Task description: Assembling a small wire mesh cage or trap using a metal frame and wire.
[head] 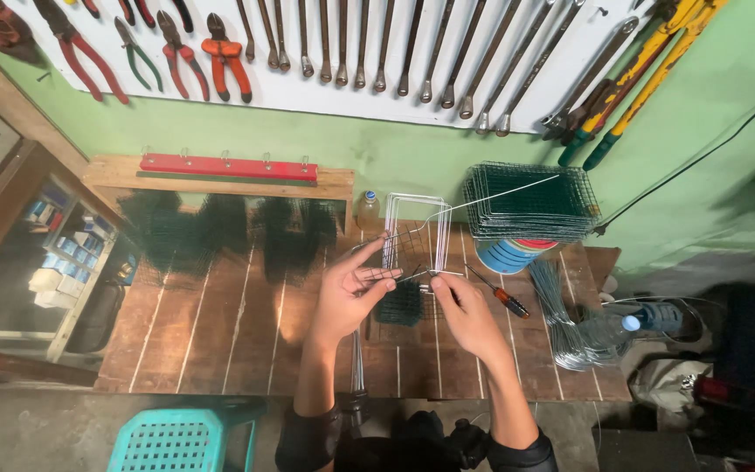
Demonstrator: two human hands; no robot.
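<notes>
Wooden bench [220,341] below, wire mesh piece [399,262] being pinched by left hand [349,295], long wire [491,197] being pinched by right hand [463,316], screwdriver [502,297] just beside it

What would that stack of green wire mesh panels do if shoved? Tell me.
The stack of mesh panels overhangs the smaller roll of tape beneath it, so it would probably tip or slide. The panels look thin and open, so likely light and springy.

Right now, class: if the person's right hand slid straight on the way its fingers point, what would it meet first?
The right hand points up-left toward the wire frame that both hands hold; it would likely meet that first, then the left hand. Depth is unclear.
</notes>
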